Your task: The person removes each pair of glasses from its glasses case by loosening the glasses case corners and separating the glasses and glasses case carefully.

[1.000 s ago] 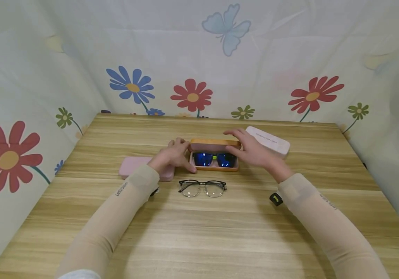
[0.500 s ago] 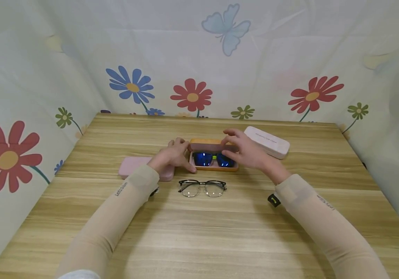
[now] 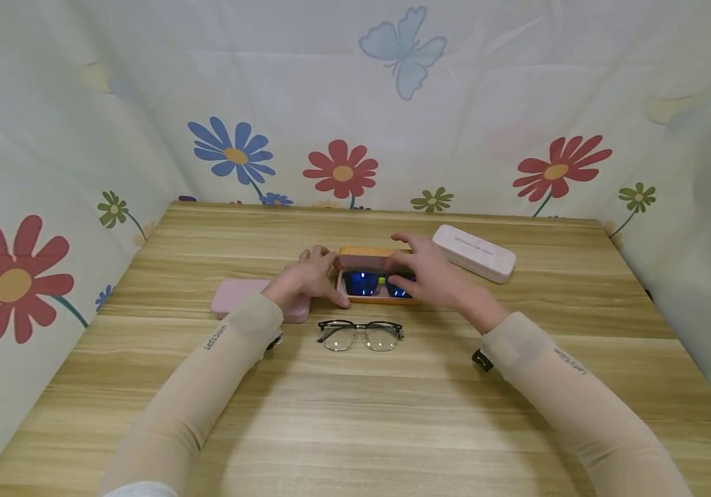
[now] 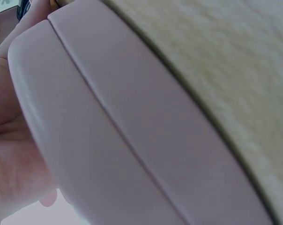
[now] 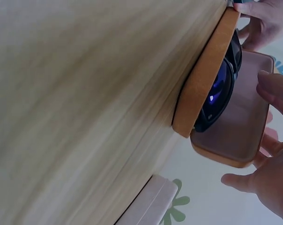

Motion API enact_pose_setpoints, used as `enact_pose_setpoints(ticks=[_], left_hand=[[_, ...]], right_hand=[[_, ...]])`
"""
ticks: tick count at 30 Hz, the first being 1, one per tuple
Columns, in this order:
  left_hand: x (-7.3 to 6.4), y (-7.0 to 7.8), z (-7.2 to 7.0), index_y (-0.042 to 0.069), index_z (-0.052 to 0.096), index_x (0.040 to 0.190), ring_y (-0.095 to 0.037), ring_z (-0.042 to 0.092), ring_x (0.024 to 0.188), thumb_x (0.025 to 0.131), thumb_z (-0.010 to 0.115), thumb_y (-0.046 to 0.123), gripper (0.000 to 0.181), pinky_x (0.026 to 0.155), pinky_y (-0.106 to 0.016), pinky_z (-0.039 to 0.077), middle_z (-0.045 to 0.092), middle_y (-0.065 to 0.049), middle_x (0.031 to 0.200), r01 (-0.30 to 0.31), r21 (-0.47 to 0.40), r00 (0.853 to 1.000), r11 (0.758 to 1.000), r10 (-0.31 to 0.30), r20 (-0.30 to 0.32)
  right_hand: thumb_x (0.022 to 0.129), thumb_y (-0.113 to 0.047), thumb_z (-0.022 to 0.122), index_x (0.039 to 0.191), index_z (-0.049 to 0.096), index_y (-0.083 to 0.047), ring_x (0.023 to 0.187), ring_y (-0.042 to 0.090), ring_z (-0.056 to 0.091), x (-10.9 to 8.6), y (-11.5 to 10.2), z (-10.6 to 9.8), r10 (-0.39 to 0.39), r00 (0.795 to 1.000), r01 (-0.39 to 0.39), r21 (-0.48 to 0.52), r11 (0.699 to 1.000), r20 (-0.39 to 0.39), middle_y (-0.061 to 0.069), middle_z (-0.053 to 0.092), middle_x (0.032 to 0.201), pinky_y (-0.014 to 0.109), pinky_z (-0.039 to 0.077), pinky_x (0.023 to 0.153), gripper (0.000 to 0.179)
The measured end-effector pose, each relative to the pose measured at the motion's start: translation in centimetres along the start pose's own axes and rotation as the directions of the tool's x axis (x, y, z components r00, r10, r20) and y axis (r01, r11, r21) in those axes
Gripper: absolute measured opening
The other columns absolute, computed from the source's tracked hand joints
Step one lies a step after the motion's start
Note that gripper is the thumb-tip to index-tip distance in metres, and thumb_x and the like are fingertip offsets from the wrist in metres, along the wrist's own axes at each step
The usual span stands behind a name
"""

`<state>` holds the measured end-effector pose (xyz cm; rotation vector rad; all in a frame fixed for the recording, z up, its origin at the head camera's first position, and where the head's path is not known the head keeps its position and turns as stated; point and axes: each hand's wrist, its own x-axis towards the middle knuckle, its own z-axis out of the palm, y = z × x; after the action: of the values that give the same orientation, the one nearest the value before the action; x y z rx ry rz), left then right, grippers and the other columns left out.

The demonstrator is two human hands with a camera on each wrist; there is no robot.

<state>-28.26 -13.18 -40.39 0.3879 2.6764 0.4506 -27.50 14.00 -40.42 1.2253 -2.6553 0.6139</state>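
Observation:
An orange glasses case (image 3: 362, 252) stands with its lid raised in the middle of the table. Inside lie dark sunglasses (image 3: 362, 283) with blue mirrored lenses and a green nose bridge. My left hand (image 3: 309, 275) holds the case's left end, thumb at the front and fingers behind. Over the right half hovers my right hand (image 3: 435, 273), thumb and fingers apart, hiding part of the right lens. In the right wrist view, the fingers (image 5: 275, 86) are near the edge of the raised lid (image 5: 240, 117); whether they touch it I cannot tell.
Clear eyeglasses (image 3: 360, 326) with black upper rims lie in front of the orange case. A closed pink case (image 3: 237, 295) sits under my left wrist. A closed pale pink case (image 3: 475, 252) lies angled at the back right. A patterned curtain (image 3: 268, 83) hangs behind the table.
My right hand has moved left across the orange case, covering more of the sunglasses' right lens. The left hand and the case have stayed in place.

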Motion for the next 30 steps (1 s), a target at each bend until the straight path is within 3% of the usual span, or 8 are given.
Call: enact_pose_setpoints(ticks=[6,13,30], left_hand=[[-0.1,0.0,-0.1,0.010,0.049,0.144,-0.040,0.025,0.142,0.079,0.087,0.052,0.086,0.109,-0.063,0.033,0.024,-0.017,0.160,0.006,-0.008,1.000,1.000,-0.006,0.005],[-0.1,-0.1,-0.1,0.011,0.052,0.139,-0.041,0.025,0.142,0.078,0.088,0.052,0.081,0.109,-0.064,0.033,0.024,-0.018,0.160,-0.003,-0.011,1.000,1.000,0.003,0.004],[-0.1,0.0,-0.1,0.013,0.052,0.137,-0.040,0.028,0.140,0.079,0.087,0.052,0.078,0.108,-0.065,0.034,0.026,-0.017,0.159,-0.003,-0.008,1.000,1.000,0.003,0.004]], right_hand=[[0.097,-0.024,0.074,0.113,0.072,-0.016,0.136,0.043,0.041,0.3,-0.9,0.4,0.041,0.998,-0.037,-0.083,0.996,0.048,0.023,0.041,0.153,0.064,0.021,0.114,0.017],[0.096,-0.025,0.075,0.112,0.073,-0.018,0.136,0.040,0.044,0.6,-1.5,1.0,0.104,0.994,-0.098,-0.183,0.978,0.024,0.021,0.042,0.154,0.077,0.009,0.110,0.018],[0.096,-0.029,0.074,0.113,0.074,-0.016,0.140,0.039,0.040,1.2,-1.9,1.5,0.150,0.988,-0.132,-0.283,0.950,0.042,0.020,0.041,0.155,0.075,0.011,0.112,0.021]])
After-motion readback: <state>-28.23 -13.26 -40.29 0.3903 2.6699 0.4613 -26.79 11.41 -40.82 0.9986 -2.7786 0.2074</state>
